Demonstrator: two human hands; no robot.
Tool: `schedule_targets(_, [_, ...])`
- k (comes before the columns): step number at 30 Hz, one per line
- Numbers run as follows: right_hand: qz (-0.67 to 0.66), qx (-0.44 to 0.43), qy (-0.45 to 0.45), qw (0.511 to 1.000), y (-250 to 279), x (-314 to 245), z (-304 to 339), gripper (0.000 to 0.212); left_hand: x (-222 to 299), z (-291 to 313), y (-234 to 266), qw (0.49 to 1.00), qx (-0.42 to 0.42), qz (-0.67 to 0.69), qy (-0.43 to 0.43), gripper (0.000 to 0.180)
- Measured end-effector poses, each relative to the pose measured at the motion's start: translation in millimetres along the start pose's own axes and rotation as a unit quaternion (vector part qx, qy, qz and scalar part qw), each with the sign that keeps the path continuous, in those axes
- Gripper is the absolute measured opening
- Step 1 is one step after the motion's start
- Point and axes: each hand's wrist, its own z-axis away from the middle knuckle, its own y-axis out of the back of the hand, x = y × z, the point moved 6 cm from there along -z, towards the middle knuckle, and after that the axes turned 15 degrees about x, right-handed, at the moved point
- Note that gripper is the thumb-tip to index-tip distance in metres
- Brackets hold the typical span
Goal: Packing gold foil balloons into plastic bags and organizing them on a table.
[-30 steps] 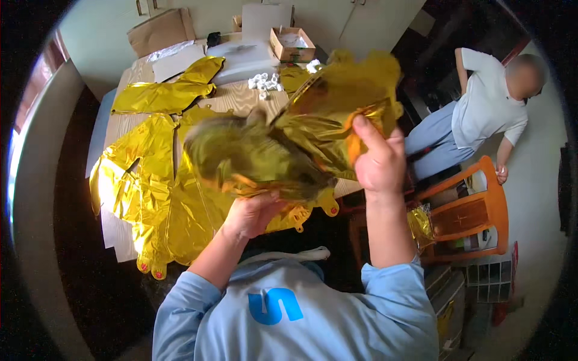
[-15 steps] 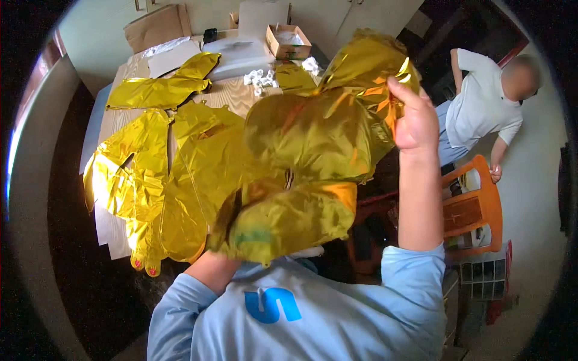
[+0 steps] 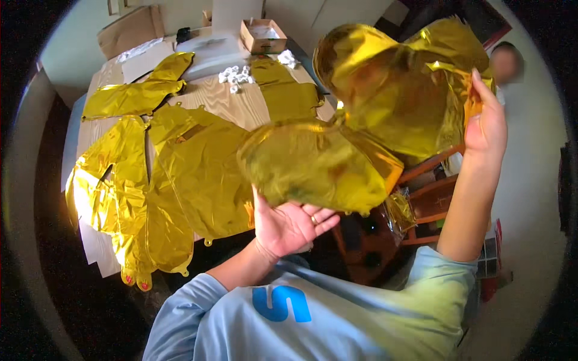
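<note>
I hold up a large gold foil balloon (image 3: 361, 126), flat and crinkled, in front of me. My right hand (image 3: 484, 123) is raised high and grips its upper right edge. My left hand (image 3: 289, 225) lies palm up under the balloon's lower lobe, fingers spread, touching the foil from below. Several more flat gold foil balloons (image 3: 174, 174) are spread on the wooden table (image 3: 235, 105) to my left.
A small open cardboard box (image 3: 263, 35) and a heap of small white pieces (image 3: 238, 75) sit at the table's far end. An orange chair (image 3: 427, 192) stands to my right. Another person (image 3: 506, 63) is partly hidden behind the held balloon.
The balloon has unfolded and risen as my right hand lifted it up and right. My left hand has come out from under the foil and now lies open beneath it.
</note>
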Motion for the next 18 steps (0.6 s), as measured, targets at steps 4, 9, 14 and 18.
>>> schedule_targets(4, [-0.006,0.008,0.026,1.000,-11,-2,0,0.023,10,-11,-15,0.993,-0.075,-0.061,-0.069,0.113])
schedule_targets(9, [-0.037,-0.037,0.002,0.999,-9,7,12,0.023,7,-30,-3,0.973,0.090,-0.161,-0.136,0.026])
schedule_targets(14, [-0.025,0.053,0.063,0.996,43,18,22,0.029,-2,-26,0,0.988,0.108,-0.099,-0.044,0.035])
schedule_targets(18, [-0.008,0.023,0.045,0.999,52,10,41,0.033,-3,-34,5,0.983,0.134,-0.110,-0.057,0.045])
